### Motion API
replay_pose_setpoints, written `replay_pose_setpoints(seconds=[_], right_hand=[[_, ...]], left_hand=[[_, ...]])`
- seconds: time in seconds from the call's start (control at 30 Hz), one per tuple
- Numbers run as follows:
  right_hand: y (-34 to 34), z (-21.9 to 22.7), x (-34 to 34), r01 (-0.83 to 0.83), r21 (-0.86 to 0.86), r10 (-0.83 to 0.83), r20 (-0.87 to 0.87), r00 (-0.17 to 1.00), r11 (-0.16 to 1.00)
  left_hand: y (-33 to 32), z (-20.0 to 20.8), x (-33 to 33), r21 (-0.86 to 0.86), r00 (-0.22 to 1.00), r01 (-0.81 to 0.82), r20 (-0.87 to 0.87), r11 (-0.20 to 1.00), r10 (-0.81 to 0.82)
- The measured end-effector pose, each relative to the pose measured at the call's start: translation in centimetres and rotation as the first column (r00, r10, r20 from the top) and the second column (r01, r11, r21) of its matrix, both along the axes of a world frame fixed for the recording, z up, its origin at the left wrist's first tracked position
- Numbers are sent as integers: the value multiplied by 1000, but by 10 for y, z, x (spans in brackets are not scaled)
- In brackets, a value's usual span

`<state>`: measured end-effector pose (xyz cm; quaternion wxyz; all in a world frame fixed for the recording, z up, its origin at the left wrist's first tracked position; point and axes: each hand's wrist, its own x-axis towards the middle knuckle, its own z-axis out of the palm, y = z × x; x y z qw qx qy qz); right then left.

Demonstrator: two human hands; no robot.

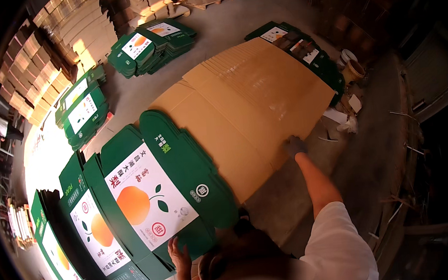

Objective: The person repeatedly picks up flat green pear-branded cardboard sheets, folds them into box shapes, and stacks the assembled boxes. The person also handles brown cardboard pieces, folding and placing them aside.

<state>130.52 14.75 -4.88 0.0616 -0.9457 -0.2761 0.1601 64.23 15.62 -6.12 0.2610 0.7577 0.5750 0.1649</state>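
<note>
A stack of flat green cartons [197,168], printed with a white panel and an orange pear, lies in front of me. My left hand [179,255] touches its near edge, fingers somewhat spread and partly bent. Beyond and to the right, plain brown cardboard sheets [252,101] spread in a fanned, overlapping layer. At their near right edge is my right hand [296,146] in a grey glove, its fingers closed on the edge of a brown sheet. My thumb there is hard to make out.
More green flat cartons lie on the left [97,229], in piles on the floor further off [148,46] and beyond the brown sheets [329,74]. A bucket [354,70] stands at right. Brown carton stacks [31,68] line the far left, where a person [3,127] is visible.
</note>
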Motion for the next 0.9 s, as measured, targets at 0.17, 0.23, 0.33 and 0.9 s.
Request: replay_pose_setpoints(seconds=[0.17,0.23,0.33,0.9], right_hand=[[23,20,8,-2,-31,-5,-226,974,1000],[21,15,31,-30,12,32,-369,929,999],[20,-6,53,21,152,52,-465,884,988],[43,437,-159,-426,495,557,-148,817,757]], left_hand=[[3,-11,27,-48,980,-65,-189,997,55],[6,-12,31,-92,973,-109,-215,990,87],[10,-14,38,-98,970,-128,-221,987,104],[17,-2,-24,53,978,-188,-80,981,192]])
